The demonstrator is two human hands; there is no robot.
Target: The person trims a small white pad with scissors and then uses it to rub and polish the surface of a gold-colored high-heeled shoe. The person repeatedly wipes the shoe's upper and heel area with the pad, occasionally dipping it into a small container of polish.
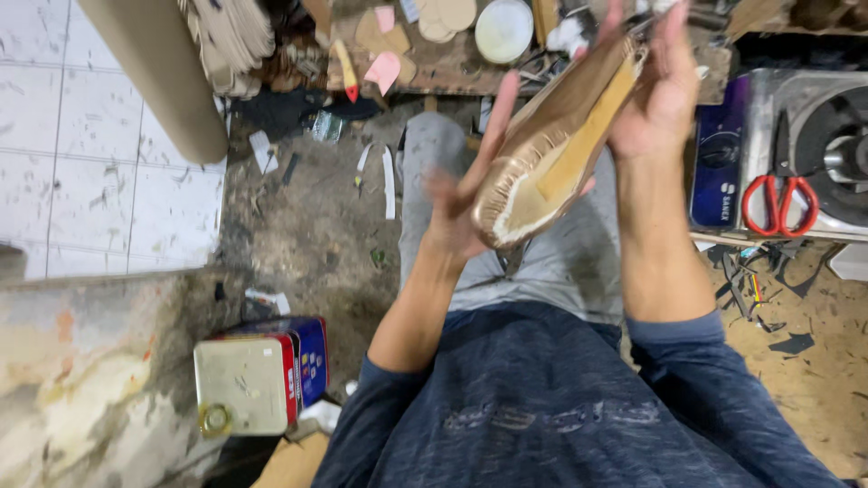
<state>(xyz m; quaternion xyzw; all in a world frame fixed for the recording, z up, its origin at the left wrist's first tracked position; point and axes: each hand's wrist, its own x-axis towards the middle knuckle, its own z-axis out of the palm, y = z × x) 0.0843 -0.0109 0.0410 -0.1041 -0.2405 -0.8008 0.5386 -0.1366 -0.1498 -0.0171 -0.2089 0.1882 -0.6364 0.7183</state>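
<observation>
Blue long-sleeved top point(542, 407) and grey trousers point(561, 262) of the seated person fill the near foreground, below both forearms.

Item: shoe upper on its last point(556, 145), gold-tan, sole side facing the camera, held up between the two hands above the lap.
- Condition: the toe margin is gathered in pleats and turned over onto the pale insole; a tan strip runs lengthwise down the bottom. No outsole is on it. Judged from this, the lasting of the toe looks done or nearly so, and the bottom remains bare, so soling is still to come.

Right hand point(660, 90): fingers extended and spread along the far edge of the shoe, palm pressed to its side, cupping rather than clenching.

Left hand point(461, 203): blurred; fingers appear loosely open beneath the toe end, one finger reaching up along the near edge. Whether it grips or only supports cannot be told.

Surroundings, placed from the fingers:
- Red-handled scissors point(779, 203), well right of the right wrist, lying on a metal appliance point(814, 136).
- Cluttered workbench point(434, 63) beyond the fingertips, with card cut-outs, pink scraps and a white round lid point(504, 30).
- Rolled tan material point(154, 72), far left of the left hand.
- Rectangular tin can point(258, 375), blue and red with a cream top, on the floor below and left of the left elbow.
- Dirt floor point(307, 235) strewn with offcuts.
</observation>
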